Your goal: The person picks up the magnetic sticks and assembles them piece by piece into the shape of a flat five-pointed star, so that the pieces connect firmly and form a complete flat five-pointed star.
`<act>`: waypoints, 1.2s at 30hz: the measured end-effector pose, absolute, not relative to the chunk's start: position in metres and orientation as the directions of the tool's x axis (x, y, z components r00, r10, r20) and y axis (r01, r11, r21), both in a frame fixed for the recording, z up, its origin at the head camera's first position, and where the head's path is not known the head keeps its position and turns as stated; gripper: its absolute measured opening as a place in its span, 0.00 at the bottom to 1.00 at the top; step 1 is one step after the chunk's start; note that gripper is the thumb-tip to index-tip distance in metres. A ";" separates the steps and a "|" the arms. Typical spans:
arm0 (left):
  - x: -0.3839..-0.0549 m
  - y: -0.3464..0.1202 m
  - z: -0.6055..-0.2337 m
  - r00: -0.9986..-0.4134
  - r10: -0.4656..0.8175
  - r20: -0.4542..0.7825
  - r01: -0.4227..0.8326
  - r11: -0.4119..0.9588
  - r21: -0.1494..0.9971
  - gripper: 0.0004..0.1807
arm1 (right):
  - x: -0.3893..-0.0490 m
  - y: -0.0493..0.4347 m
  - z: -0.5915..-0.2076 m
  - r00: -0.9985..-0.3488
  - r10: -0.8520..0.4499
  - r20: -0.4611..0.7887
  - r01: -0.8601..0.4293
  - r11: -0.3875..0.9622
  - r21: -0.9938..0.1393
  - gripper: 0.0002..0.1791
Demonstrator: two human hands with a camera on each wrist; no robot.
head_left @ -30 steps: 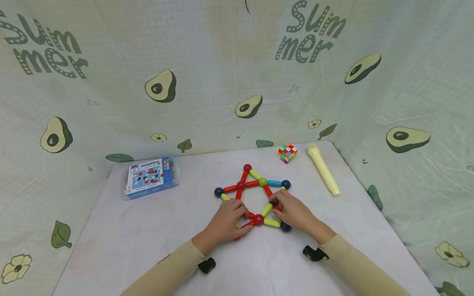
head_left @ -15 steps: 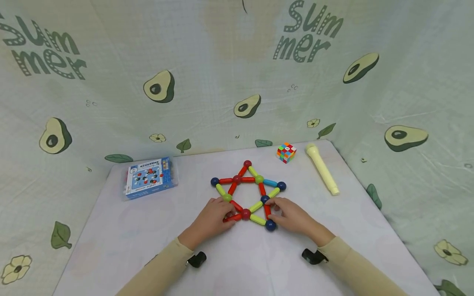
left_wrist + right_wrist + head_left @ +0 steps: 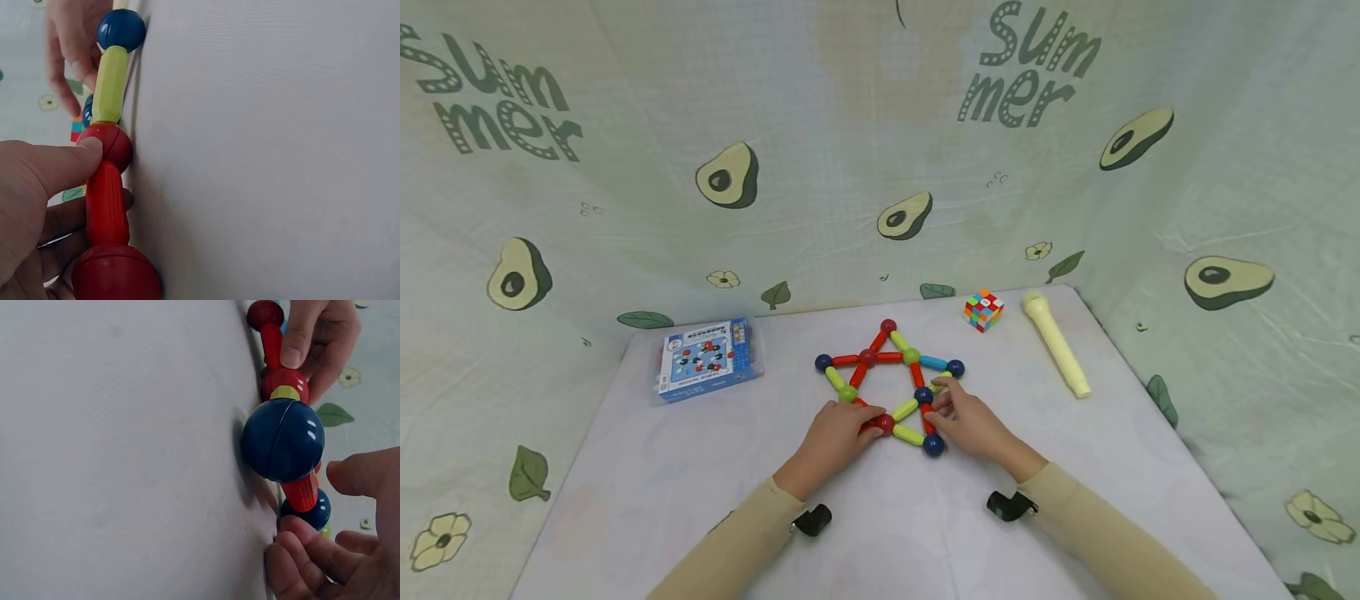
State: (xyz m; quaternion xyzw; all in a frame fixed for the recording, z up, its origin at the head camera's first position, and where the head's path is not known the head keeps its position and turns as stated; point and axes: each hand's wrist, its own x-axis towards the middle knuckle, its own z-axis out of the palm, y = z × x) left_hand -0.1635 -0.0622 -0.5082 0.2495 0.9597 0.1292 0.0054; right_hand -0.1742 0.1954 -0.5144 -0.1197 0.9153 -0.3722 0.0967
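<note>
A flat star of magnetic rods and balls lies on the white table, in red, yellow-green, blue and dark blue. My left hand grips its near side, thumb on the red ball and fingers behind the adjoining red rod. At the star's right side is my right hand. In the right wrist view its thumb stands apart from the rods. Its other fingers spread low beside a dark blue ball; whether they touch it is unclear. Another dark blue ball is the near right tip.
On the back left of the table lies a blue boxed set. A puzzle cube and a pale yellow stick with a wider head lie at the back right. A patterned cloth hangs behind.
The star has shifted left and slightly away across the table. My left hand has moved onto the near red ball. My right hand has followed leftward, and its thumb and fingers have parted.
</note>
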 end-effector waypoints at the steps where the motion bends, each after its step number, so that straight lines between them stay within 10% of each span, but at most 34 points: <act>1: -0.164 -0.062 -0.508 -0.877 0.478 0.050 0.473 0.842 0.258 0.20 | -0.176 0.194 -0.515 -0.957 -0.278 -0.088 -0.136 0.691 -0.710 0.32; 36: -0.162 -0.070 -0.508 -0.792 0.607 0.065 0.588 0.729 0.350 0.20 | -0.181 0.194 -0.517 -0.932 -0.357 -0.070 -0.220 0.706 -0.673 0.28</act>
